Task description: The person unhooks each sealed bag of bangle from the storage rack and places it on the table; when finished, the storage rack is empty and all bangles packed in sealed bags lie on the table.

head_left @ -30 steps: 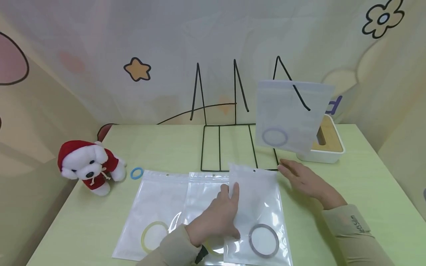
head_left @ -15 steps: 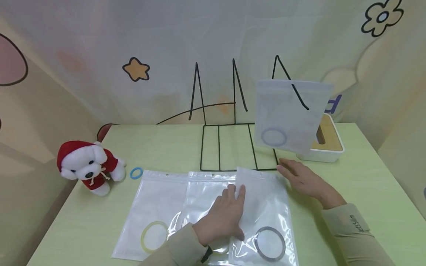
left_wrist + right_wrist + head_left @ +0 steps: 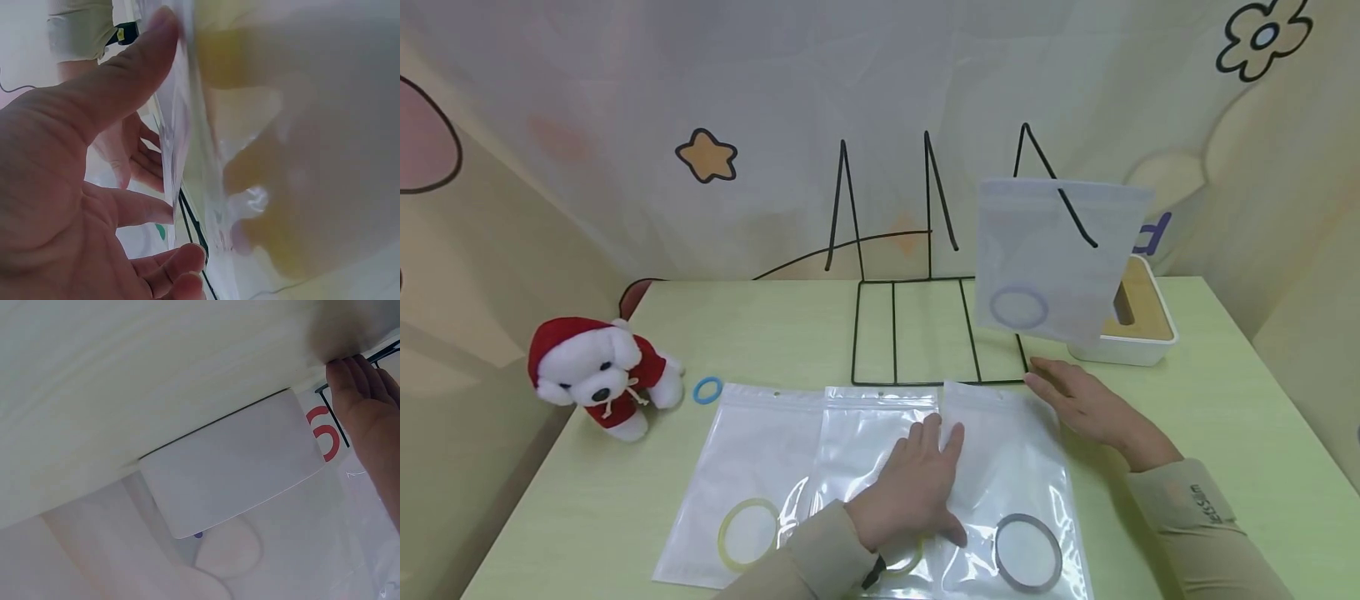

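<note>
- The left hand [image 3: 913, 487] is low in the middle of the frame. Its grip is spread wide, with the thumb far from the first finger, and both touch the left edge of the right bag [image 3: 1000, 467] without pinching it.
- The right bag lies flat on the counter [image 3: 1225, 367], low and right of the middle of the frame. A grey ring [image 3: 998, 553] shows near its bottom.
- The middle bag [image 3: 857, 450] lies just beside it, partly under the left hand. The hand hides some of that bag's yellow ring.
- The left bag [image 3: 760, 458] lies next in the row, and it has a yellow ring [image 3: 722, 533] too.
- The right hand [image 3: 1086, 408] is right of the middle. Its grip is open and has hold of nothing; the fingers are nearly straight and the tips are at the front right corner of the black wire rack [image 3: 894, 333].
- The rack stands behind the row of bags, with three tall hooks. The hanging bag [image 3: 1037, 250] is on the right hook and shows a pale blue ring [image 3: 1018, 291].
- A white box [image 3: 1138, 353] with a brown top is behind the hanging bag, at the right.
- A toy dog [image 3: 591, 360] in red sits at the left, near a small blue ring [image 3: 696, 390].
</note>
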The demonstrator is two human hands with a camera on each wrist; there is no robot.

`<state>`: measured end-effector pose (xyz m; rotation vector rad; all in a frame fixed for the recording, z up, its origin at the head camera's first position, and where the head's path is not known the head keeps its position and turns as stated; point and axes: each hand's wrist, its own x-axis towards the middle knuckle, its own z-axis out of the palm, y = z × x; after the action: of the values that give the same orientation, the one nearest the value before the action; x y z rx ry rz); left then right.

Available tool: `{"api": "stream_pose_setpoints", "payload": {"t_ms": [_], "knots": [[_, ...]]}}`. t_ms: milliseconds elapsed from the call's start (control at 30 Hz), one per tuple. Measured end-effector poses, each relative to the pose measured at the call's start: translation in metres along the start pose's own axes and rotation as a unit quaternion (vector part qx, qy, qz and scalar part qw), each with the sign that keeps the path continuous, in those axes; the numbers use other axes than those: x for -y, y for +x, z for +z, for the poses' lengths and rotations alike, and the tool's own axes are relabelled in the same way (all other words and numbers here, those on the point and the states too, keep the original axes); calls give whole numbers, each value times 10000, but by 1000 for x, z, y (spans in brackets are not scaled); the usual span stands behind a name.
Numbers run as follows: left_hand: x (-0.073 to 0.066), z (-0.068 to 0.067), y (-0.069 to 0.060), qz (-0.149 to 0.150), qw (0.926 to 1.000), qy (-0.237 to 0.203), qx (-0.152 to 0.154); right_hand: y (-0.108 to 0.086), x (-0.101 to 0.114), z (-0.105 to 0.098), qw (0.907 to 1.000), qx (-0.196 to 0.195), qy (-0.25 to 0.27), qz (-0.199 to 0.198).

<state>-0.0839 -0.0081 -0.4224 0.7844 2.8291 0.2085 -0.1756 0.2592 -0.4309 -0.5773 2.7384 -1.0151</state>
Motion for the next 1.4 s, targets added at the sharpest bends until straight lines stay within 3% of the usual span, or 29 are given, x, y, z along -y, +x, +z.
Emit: {"api": "stream_pose_setpoints", "payload": {"t_ms": [367,733,1233,1400], "knots": [[-2,4,3,48,9992,377,-94,0,-2,1,10000,21,36,-50],[-4,-2,1,322,9984,453,114,0,-2,2,10000,-5,6,-80],[-5,-5,-1,266,9986,458,72,0,-2,2,9999,-52,-87,-109],[-5,-4,-3,249,9985,463,150,0,-2,2,9989,-115,-268,-364]]}}
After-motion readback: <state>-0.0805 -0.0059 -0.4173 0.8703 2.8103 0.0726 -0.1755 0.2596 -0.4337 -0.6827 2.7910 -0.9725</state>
